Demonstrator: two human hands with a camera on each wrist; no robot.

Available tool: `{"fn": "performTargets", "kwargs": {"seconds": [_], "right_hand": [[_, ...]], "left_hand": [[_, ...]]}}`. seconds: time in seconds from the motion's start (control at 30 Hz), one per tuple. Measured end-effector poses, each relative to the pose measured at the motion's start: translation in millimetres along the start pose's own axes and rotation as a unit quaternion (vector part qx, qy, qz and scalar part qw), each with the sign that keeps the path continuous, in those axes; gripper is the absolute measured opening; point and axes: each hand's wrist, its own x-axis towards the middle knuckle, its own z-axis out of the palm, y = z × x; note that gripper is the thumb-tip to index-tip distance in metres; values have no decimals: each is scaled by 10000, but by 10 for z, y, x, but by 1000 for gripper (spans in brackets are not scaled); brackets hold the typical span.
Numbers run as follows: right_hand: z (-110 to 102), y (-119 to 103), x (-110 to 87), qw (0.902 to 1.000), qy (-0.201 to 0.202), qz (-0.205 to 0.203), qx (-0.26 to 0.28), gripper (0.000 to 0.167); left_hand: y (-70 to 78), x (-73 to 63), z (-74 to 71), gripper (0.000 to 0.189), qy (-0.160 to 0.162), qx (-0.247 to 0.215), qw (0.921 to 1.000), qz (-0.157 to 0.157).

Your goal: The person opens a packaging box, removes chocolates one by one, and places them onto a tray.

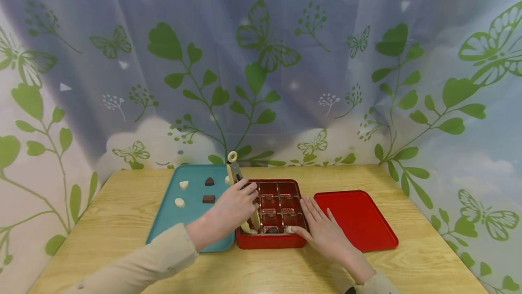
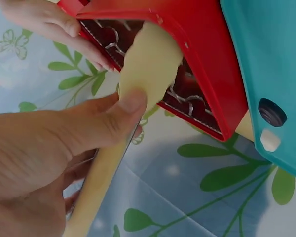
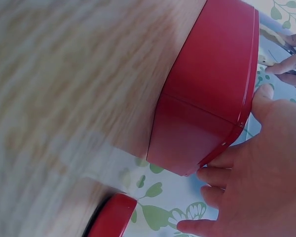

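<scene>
My left hand point(image 1: 230, 208) grips cream-coloured tongs point(image 1: 234, 167), their ring end pointing up and back. In the left wrist view the broad tips of the tongs point(image 2: 150, 64) reach down into the front left compartment of a red divided box point(image 1: 269, 241). Whether anything is between the tips is hidden. My right hand point(image 1: 326, 235) rests along the box's right side with fairly straight fingers, its thumb at the front rim. A dark piece point(image 1: 271, 230), apparently chocolate, lies in a front compartment beside the tongs.
Left of the box, a teal tray point(image 1: 163, 224) carries several white and dark pieces, among them a brown rectangular one point(image 1: 208, 199) and a dark triangular one point(image 1: 210, 181). To the right lies a flat red lid point(image 1: 355, 217). A patterned curtain point(image 1: 285, 103) hangs behind the wooden table point(image 1: 424, 257).
</scene>
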Motion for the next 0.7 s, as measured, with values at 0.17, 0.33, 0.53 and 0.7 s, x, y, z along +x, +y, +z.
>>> {"fn": "performTargets", "kwargs": {"seconds": [0.17,0.33,0.53,0.7], "right_hand": [[-4,0,0,10000,-12,64,13,85],[7,8,0,9999,-10,128,33,87],[36,1,5,10000,25,34,-28,87],[13,-9,2,10000,17,50,18,86]], "left_hand": [[-22,-9,-42,16,346,161,9992,-128],[-34,11,-80,12,361,160,9992,-96],[41,19,-65,6,8,51,10000,-13],[84,-8,-28,5,156,41,9997,-202]]}}
